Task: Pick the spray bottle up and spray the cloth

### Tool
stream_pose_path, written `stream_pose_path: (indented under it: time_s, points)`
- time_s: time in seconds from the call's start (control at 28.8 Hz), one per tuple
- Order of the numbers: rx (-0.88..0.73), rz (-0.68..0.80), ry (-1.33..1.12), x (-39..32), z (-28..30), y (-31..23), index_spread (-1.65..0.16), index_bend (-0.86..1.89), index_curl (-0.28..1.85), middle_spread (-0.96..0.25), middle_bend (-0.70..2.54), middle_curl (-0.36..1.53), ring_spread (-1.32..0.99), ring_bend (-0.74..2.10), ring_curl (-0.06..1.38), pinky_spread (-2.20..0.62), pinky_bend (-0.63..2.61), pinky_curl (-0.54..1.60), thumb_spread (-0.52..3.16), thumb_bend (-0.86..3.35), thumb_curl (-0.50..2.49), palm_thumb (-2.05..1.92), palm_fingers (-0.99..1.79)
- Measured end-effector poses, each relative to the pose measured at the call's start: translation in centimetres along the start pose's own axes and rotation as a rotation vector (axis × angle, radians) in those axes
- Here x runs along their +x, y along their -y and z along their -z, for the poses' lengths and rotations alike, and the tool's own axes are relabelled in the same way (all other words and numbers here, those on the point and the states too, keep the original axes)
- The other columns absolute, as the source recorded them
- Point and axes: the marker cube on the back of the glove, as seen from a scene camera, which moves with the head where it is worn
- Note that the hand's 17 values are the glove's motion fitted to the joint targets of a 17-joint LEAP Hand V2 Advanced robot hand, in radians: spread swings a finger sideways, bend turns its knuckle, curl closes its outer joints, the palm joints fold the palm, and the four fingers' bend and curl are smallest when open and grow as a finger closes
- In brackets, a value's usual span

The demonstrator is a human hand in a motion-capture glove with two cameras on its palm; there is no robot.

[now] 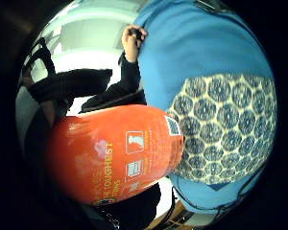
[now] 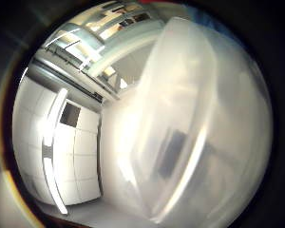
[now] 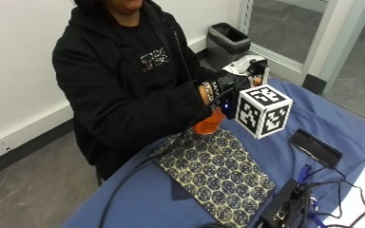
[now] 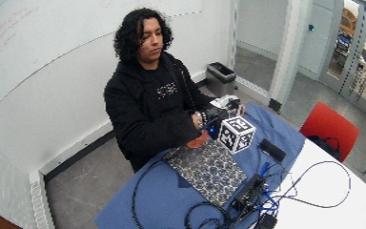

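Outside view: gloved right hand (image 3: 224, 92) grips the orange spray bottle (image 3: 208, 122), lifted above the table's (image 3: 138, 199) near edge. Patterned cloth (image 3: 217, 173) lies flat just below the bottle, on the blue cover.

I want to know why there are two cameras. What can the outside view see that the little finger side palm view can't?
Only the outside view shows the gloved right hand holding the spray bottle above the table's blue cover, plus a black bin. Only the palm view shows the printed label on the bottle's orange side. Both show the orange bottle and the patterned cloth.
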Motion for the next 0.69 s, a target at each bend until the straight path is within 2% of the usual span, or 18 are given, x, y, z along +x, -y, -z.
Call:
stream_pose_path:
  time_s: [0.31, 0.52, 0.69]
  points:
    - [0.205, 0.27, -0.193, -0.3, -2.0, 4.9, -0.25, 0.23, 0.62, -0.18, 0.63, 0.63, -0.19, 0.71, 0.5, -0.22, 0.45, 0.43, 1.18, -0.02, 0.63, 1.04, 1.34]
    - [0.199, 0.396, -0.198, 1.1, -2.6, 7.0, -0.25, 0.25, 0.63, -0.18, 0.64, 0.63, -0.18, 0.72, 0.5, -0.24, 0.46, 0.44, 1.11, -0.02, 0.64, 1.02, 1.36]
    - [0.174, 0.394, -0.197, 2.4, -3.0, 8.3, -0.25, 0.26, 0.63, -0.18, 0.65, 0.63, -0.18, 0.73, 0.5, -0.25, 0.47, 0.44, 1.08, -0.02, 0.65, 1.01, 1.35]
